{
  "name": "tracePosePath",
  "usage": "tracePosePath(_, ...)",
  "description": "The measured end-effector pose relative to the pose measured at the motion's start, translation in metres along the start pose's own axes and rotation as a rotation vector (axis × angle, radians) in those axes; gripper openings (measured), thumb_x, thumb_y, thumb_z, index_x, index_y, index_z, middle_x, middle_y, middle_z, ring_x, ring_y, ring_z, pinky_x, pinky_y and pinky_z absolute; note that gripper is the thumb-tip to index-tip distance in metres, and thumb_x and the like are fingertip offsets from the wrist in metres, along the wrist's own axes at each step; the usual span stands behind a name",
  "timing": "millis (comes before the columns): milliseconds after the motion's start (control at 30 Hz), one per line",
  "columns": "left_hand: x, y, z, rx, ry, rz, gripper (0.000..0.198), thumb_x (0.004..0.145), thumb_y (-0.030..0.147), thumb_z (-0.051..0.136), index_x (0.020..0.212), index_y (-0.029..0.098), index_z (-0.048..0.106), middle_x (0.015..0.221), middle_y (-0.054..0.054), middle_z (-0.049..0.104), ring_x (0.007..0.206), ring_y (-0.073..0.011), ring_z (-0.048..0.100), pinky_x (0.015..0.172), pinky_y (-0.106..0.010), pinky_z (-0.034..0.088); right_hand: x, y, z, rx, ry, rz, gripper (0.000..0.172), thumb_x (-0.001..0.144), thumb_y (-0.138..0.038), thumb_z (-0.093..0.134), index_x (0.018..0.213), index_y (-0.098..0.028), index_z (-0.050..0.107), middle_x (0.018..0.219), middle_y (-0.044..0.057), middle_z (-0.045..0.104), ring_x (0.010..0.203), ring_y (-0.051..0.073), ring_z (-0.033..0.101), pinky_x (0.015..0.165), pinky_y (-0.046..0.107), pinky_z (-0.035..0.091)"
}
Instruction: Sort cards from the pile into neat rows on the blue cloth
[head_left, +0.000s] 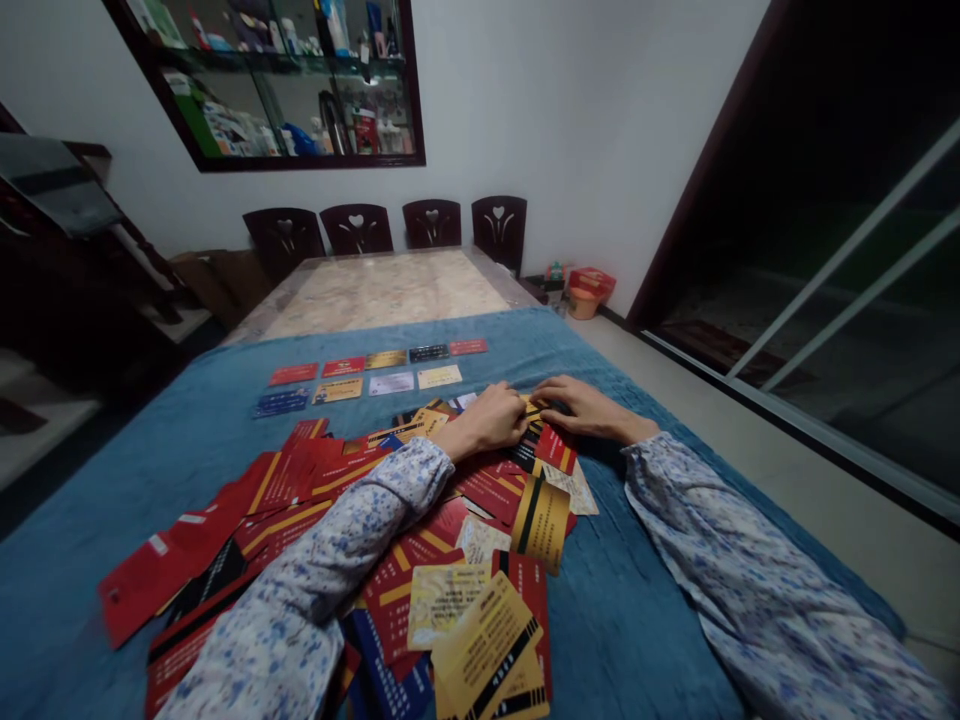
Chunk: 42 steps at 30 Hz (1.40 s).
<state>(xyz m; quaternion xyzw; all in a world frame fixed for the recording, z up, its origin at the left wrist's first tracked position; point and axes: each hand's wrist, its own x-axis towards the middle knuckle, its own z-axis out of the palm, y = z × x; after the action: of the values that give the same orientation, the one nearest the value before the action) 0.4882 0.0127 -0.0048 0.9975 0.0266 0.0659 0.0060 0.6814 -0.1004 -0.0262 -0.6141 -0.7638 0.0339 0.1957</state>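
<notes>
The gold card point(534, 405) sits at the far edge of the card pile point(420, 540), small and yellow with dark print, mostly hidden between my hands. My left hand point(491, 418) is curled tight on one end of it. My right hand point(589, 408) lies flatter, fingertips touching the other end; whether it pinches I cannot tell. The pile, red, gold and blue, sprawls under my left sleeve point(360, 530). Beyond it, bare blue cloth point(645, 620), then two rows of laid-out cards point(375, 375). Right of the pile the cloth is bare to its edge.
</notes>
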Motion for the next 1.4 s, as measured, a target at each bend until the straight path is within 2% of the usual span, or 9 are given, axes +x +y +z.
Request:
tracePosePath(133,-0.002,0.001,0.000,-0.009,0.015,0.052,0.025,0.094,0.015,0.051,0.089,0.011,0.076,0.092,-0.014,0.076,0.086,-0.0219,0.069,0.088,-0.032,0.052,-0.003,-0.003,-0.004,-0.022,-0.023,0.002,0.033,0.097,-0.040,0.058,0.113,-0.017,0.074,0.115,0.015,0.071,0.106,0.027,0.065,0.096,0.045,0.053)
tracePosePath(267,-0.004,-0.001,0.000,-0.049,0.034,0.047,0.025,0.093,0.014,0.051,0.090,0.012,0.076,0.093,-0.014,0.077,0.086,-0.0221,0.070,0.083,-0.031,0.052,-0.006,-0.003,-0.006,-0.021,-0.004,-0.025,0.035,0.097,-0.045,0.058,0.113,-0.018,0.074,0.113,0.014,0.071,0.105,0.027,0.065,0.094,0.043,0.053)
tracePosePath(500,-0.005,-0.006,-0.001,-0.176,0.115,0.030,0.029,0.095,0.016,0.049,0.091,0.012,0.077,0.090,-0.014,0.077,0.077,-0.0194,0.069,0.074,-0.028,0.050,-0.006,-0.002,-0.008,0.001,0.074,-0.077,0.031,0.101,-0.039,0.052,0.108,-0.021,0.076,0.106,0.013,0.075,0.100,0.025,0.066,0.091,0.043,0.053)
tracePosePath(633,-0.005,-0.010,-0.001,-0.277,0.185,-0.030,0.030,0.094,0.014,0.047,0.086,0.013,0.076,0.084,-0.012,0.076,0.069,-0.0164,0.065,0.069,-0.026,0.046,-0.007,0.002,-0.003,0.028,0.155,-0.032,0.030,0.101,-0.033,0.049,0.106,-0.019,0.076,0.100,0.013,0.076,0.093,0.024,0.069,0.085,0.040,0.055)
tracePosePath(733,-0.005,-0.011,0.000,-0.342,0.236,-0.090,0.030,0.092,0.010,0.047,0.085,0.012,0.076,0.085,-0.011,0.077,0.070,-0.0165,0.065,0.068,-0.025,0.046,-0.006,0.003,0.003,0.053,0.215,0.020,0.029,0.099,-0.028,0.050,0.109,-0.019,0.075,0.101,0.013,0.077,0.090,0.024,0.070,0.083,0.038,0.056)
tracePosePath(867,-0.005,-0.014,0.003,-0.391,0.287,-0.133,0.031,0.087,0.005,0.046,0.089,0.012,0.076,0.087,-0.011,0.078,0.074,-0.0178,0.067,0.072,-0.026,0.049,-0.004,0.000,0.006,0.120,0.233,0.041,0.028,0.098,-0.026,0.049,0.113,-0.019,0.072,0.105,0.011,0.078,0.093,0.024,0.072,0.084,0.036,0.056)
tracePosePath(1000,-0.003,-0.016,0.005,-0.415,0.312,-0.144,0.038,0.082,0.001,0.046,0.101,0.012,0.077,0.098,-0.012,0.080,0.083,-0.0200,0.071,0.079,-0.027,0.053,-0.003,-0.002,0.007,0.135,0.261,0.058,0.027,0.094,-0.022,0.051,0.116,-0.018,0.067,0.106,0.011,0.076,0.094,0.024,0.071,0.085,0.036,0.056)
tracePosePath(1200,-0.001,-0.021,0.013,-0.438,0.325,-0.175,0.046,0.078,-0.001,0.046,0.109,0.013,0.077,0.109,-0.012,0.079,0.099,-0.0233,0.073,0.092,-0.033,0.056,-0.003,0.003,0.013,0.089,0.310,0.084,0.041,0.084,-0.014,0.053,0.124,-0.019,0.061,0.113,0.012,0.072,0.099,0.025,0.069,0.089,0.040,0.055)
tracePosePath(1400,0.000,-0.025,0.023,-0.441,0.353,-0.116,0.063,0.076,-0.004,0.049,0.134,0.015,0.065,0.122,-0.011,0.076,0.110,-0.0234,0.071,0.101,-0.037,0.055,-0.003,0.006,0.019,0.031,0.332,0.106,0.037,0.089,-0.014,0.053,0.124,-0.022,0.060,0.113,0.011,0.069,0.100,0.025,0.067,0.088,0.040,0.055)
